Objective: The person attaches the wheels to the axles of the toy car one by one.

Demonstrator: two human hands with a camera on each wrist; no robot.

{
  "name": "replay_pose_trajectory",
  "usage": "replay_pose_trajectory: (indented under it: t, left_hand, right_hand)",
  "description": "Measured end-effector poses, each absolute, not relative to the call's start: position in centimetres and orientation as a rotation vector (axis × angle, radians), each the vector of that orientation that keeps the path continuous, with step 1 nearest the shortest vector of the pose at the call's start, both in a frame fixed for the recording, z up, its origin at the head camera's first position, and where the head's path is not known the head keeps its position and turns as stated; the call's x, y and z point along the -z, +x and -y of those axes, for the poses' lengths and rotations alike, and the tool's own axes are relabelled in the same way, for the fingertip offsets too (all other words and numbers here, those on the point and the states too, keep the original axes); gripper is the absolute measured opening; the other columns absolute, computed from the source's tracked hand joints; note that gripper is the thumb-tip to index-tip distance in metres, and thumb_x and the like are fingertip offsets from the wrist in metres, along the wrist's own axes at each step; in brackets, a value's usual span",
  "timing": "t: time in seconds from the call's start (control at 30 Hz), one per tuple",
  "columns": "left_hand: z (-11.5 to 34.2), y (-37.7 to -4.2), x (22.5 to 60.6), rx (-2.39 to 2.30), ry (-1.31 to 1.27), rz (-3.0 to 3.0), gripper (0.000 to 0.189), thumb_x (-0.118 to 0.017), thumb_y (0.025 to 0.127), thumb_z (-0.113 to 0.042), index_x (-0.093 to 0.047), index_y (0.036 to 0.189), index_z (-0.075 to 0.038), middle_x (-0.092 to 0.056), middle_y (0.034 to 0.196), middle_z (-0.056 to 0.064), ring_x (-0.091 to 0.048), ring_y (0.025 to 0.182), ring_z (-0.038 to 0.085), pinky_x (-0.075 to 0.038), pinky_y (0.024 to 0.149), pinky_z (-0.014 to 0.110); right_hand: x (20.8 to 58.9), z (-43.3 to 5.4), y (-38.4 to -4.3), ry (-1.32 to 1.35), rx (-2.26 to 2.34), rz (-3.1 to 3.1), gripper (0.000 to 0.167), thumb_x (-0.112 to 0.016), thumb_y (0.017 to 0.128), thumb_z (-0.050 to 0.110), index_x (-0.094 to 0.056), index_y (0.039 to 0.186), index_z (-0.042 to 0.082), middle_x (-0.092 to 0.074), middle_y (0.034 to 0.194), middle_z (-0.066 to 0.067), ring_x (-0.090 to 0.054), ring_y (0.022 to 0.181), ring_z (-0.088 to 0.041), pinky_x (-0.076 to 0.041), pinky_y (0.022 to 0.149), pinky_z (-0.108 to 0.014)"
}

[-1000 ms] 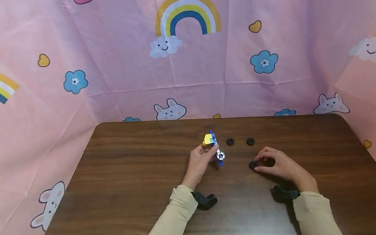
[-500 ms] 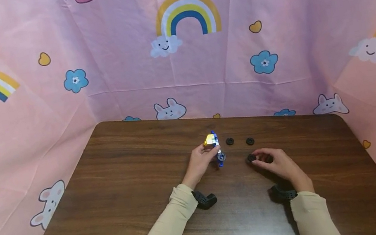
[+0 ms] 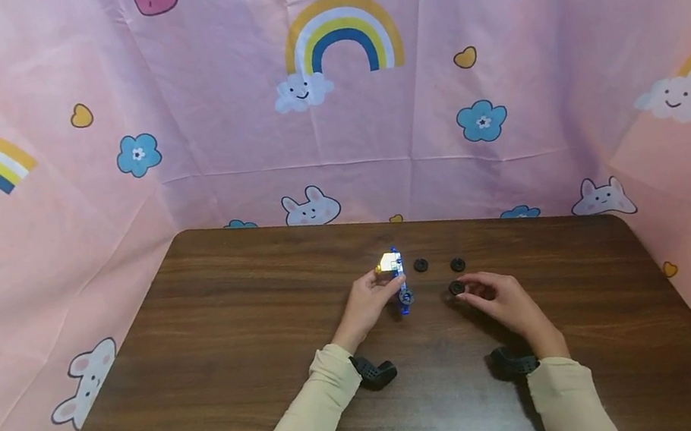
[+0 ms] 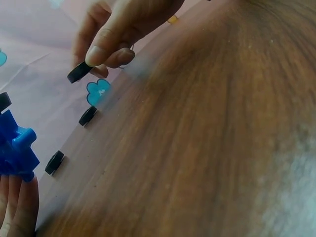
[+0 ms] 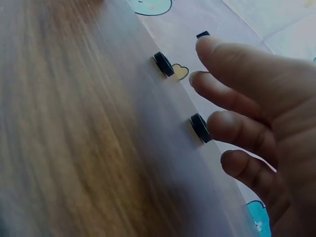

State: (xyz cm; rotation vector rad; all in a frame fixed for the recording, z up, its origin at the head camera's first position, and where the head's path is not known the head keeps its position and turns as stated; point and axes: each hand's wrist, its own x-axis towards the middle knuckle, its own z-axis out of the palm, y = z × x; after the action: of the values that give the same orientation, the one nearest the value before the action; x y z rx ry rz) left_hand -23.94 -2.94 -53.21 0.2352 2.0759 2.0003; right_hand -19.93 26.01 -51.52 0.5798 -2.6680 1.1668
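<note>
My left hand [image 3: 365, 308] grips a small blue toy car body [image 4: 17, 148] with a yellow block [image 3: 388, 262] at its far end. A round wheel [image 3: 406, 297] sits on the near part of the body, and the left fingers hide some of the middle. To the right, my right hand [image 3: 506, 300] pinches a black toy tyre [image 4: 80, 72] between thumb and fingers, held up off the wood. Only an edge of this tyre [image 5: 203, 34] shows past the thumb in the right wrist view.
Two more black tyres lie on the brown wooden table [image 3: 233, 328], one tyre [image 3: 420, 265] just right of the car body and the other tyre [image 3: 458, 265] beyond my right fingers. A pink printed cloth [image 3: 217, 115] hangs along the table's back and sides.
My right hand has lifted the tyre from the table and moved a little left and away from me. The left hand keeps its grip on the car body, which has turned slightly.
</note>
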Motion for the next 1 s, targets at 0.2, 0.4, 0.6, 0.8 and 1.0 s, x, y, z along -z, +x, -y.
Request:
replay_pose_trajectory:
  t: [0.2,0.4,0.6,0.8,1.0]
  left_hand:
    - [2.9,-23.9,53.7,-1.993,0.236,-2.083,0.06,-0.072,0.097,-0.046,-0.06,0.14,-0.006,-0.071,0.132,0.014,-0.07,0.122,0.026,-0.056,0.104,0.043]
    - [2.9,-23.7,53.7,-1.951,0.225,-2.108,0.062,-0.072,0.097,-0.049,-0.06,0.141,-0.007,-0.072,0.13,0.013,-0.071,0.119,0.025,-0.056,0.104,0.044]
    - [2.7,-24.1,53.5,-1.962,0.243,-2.112,0.063,-0.072,0.097,-0.049,-0.059,0.142,-0.007,-0.071,0.132,0.013,-0.071,0.12,0.026,-0.058,0.102,0.042]
    - [2.8,-24.2,53.4,-1.957,0.244,-2.107,0.061,-0.072,0.097,-0.047,-0.06,0.141,-0.006,-0.071,0.132,0.013,-0.071,0.12,0.025,-0.058,0.101,0.041]
    - [2.8,-24.2,53.4,-1.941,0.227,-2.13,0.064,-0.072,0.096,-0.051,-0.061,0.141,-0.008,-0.071,0.133,0.011,-0.071,0.12,0.025,-0.057,0.103,0.042]
  right_hand:
    - [51.7,-25.5,-19.8,0.563,-1.174,2.638,0.025,-0.08,0.092,0.009,-0.076,0.116,0.005,-0.074,0.089,-0.003,-0.064,0.075,-0.001,-0.057,0.067,-0.023]
    - [51.8,-25.2,-19.9,0.539,-1.148,2.62,0.026,-0.08,0.091,0.007,-0.075,0.116,0.005,-0.073,0.087,-0.003,-0.061,0.072,-0.001,-0.055,0.064,-0.021]
    - [51.5,-24.7,-20.3,0.506,-1.11,2.585,0.028,-0.081,0.091,0.008,-0.075,0.118,0.005,-0.074,0.087,-0.005,-0.063,0.072,-0.004,-0.055,0.064,-0.021]
    - [51.4,-24.1,-20.5,0.486,-1.078,2.521,0.028,-0.082,0.089,0.009,-0.076,0.117,0.005,-0.074,0.088,-0.004,-0.06,0.071,-0.004,-0.052,0.062,-0.021]
    - [51.4,-23.3,-20.4,0.491,-1.06,2.465,0.028,-0.083,0.088,0.009,-0.075,0.115,0.004,-0.074,0.089,-0.006,-0.059,0.071,-0.006,-0.05,0.061,-0.021]
